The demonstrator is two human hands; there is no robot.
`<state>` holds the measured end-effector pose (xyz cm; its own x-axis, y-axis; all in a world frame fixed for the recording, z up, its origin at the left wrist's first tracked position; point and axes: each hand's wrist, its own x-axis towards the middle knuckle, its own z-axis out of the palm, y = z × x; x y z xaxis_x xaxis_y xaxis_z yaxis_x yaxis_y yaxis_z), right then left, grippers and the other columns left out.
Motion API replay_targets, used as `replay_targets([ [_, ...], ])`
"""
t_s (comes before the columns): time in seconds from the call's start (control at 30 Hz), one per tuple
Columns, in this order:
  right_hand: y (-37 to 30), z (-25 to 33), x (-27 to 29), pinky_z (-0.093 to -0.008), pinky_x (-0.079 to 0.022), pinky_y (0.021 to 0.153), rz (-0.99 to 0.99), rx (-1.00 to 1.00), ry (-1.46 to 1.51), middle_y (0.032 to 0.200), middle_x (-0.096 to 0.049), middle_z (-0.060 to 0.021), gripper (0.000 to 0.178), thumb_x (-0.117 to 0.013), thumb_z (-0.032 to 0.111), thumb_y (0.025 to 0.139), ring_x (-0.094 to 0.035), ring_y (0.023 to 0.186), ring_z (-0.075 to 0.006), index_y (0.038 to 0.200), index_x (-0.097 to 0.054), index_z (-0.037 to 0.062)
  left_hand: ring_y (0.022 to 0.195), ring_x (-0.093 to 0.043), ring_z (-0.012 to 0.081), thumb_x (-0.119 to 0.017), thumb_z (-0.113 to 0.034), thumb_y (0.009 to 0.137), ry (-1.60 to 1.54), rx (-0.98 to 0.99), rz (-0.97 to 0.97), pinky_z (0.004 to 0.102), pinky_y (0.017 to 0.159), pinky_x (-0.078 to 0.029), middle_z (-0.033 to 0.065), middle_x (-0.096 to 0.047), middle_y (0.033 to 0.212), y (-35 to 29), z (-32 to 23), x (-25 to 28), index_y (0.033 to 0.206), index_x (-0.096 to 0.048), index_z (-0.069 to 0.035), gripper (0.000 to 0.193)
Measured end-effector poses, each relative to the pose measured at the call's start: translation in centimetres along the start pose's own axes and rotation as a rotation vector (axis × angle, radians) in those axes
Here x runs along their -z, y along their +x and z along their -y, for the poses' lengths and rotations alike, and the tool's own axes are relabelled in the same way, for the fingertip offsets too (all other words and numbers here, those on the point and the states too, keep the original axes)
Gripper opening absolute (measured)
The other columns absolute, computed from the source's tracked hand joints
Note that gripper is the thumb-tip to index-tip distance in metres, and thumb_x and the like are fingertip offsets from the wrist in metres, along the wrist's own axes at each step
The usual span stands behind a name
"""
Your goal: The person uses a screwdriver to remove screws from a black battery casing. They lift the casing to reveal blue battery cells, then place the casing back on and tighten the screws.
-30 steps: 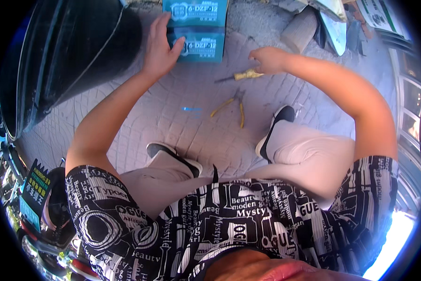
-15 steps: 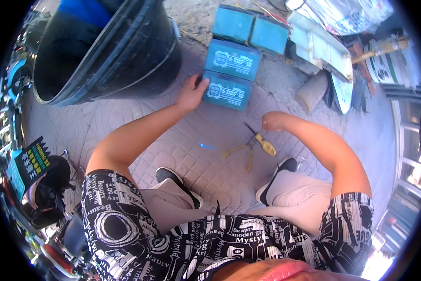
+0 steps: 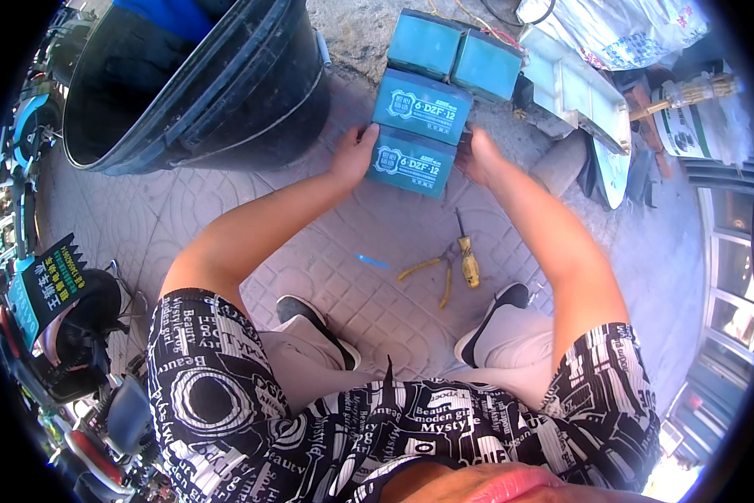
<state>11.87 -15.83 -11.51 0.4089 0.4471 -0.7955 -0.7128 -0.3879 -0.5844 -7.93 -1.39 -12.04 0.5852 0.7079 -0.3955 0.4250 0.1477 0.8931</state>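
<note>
Several blue block-shaped batteries stand close together on the ground ahead of me. My left hand presses against the left side of the nearest battery, its thumb at the top edge and its other fingers mostly hidden. On the opposite side, my right hand has its fingers curled at the battery's right edge, partly out of sight behind it. Touching that one from behind is a second blue battery. Between my feet and the batteries lie yellow-handled pliers and a screwdriver with a yellow handle.
A large black tub leans at the left. Two more blue batteries with wires stand at the back, beside a white divided tray. A white bucket and a silvery sack are far right. Parked bikes line the left.
My right hand has moved from above the screwdriver forward to the right side of the nearest battery. The screwdriver now lies on the ground, turned more upright. My left hand stays at the battery's left side.
</note>
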Motion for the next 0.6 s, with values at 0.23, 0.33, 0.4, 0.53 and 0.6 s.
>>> replay_targets([
  [0.23, 1.8, 0.0, -0.8, -0.0404, -0.039, 0.095, 0.009, 0.042, 0.247, 0.11, -0.06, -0.014, 0.061, -0.033, 0.05, 0.094, -0.053, 0.101, -0.0268, 0.119, -0.053, -0.0021, 0.109, -0.054, 0.0196, -0.044, -0.049, 0.095, 0.061, 0.025, 0.018, 0.0305, 0.093, -0.039, 0.0102, -0.059, 0.118, 1.1, -1.8, -0.4, 0.126, -0.052, -0.002, 0.056],
  [0.33, 1.6, 0.7, -1.0, -0.0433, -0.038, 0.098, 0.06, 0.048, 0.287, 0.115, -0.059, -0.0157, 0.062, -0.029, 0.049, 0.094, -0.053, 0.107, -0.0291, 0.12, -0.052, -0.0022, 0.112, -0.053, 0.0205, -0.043, -0.05, 0.096, 0.017, -0.02, 0.007, 0.031, 0.096, -0.038, 0.0111, -0.057, 0.121, 1.6, -4.5, -1.3, 0.127, -0.05, -0.003, 0.057],
  [0.4, 1.3, 1.2, -1.7, -0.0451, -0.038, 0.099, 0.092, 0.061, 0.311, 0.119, -0.058, -0.0166, 0.062, -0.027, 0.048, 0.094, -0.053, 0.11, -0.0305, 0.121, -0.052, -0.001, 0.113, -0.052, 0.0219, -0.042, -0.051, 0.096, 0.002, -0.123, -0.062, 0.0319, 0.097, -0.037, 0.0121, -0.057, 0.122, 4.2, -4.1, -1.8, 0.129, -0.049, -0.003, 0.059],
  [0.53, 0.9, 1.7, -2.8, -0.0469, -0.04, 0.098, 0.069, 0.069, 0.344, 0.122, -0.058, -0.017, 0.061, -0.026, 0.049, 0.094, -0.053, 0.111, -0.0319, 0.122, -0.053, 0.0024, 0.119, -0.05, 0.0346, -0.044, -0.055, 0.092, -0.033, -0.329, -0.192, 0.0397, 0.1, -0.037, 0.0238, -0.05, 0.129, 7.7, -6.1, -2.7, 0.136, -0.04, -0.002, 0.069],
  [0.6, 0.7, 1.9, -2.6, -0.0465, -0.041, 0.096, 0.029, 0.079, 0.347, 0.121, -0.058, -0.0167, 0.061, -0.026, 0.05, 0.094, -0.054, 0.11, -0.0316, 0.123, -0.053, 0.0034, 0.12, -0.049, 0.0343, -0.043, -0.056, 0.091, -0.013, -0.313, -0.098, 0.0402, 0.1, -0.037, 0.0226, -0.051, 0.129, 7.0, -9.0, -3.1, 0.136, -0.04, -0.003, 0.07],
])
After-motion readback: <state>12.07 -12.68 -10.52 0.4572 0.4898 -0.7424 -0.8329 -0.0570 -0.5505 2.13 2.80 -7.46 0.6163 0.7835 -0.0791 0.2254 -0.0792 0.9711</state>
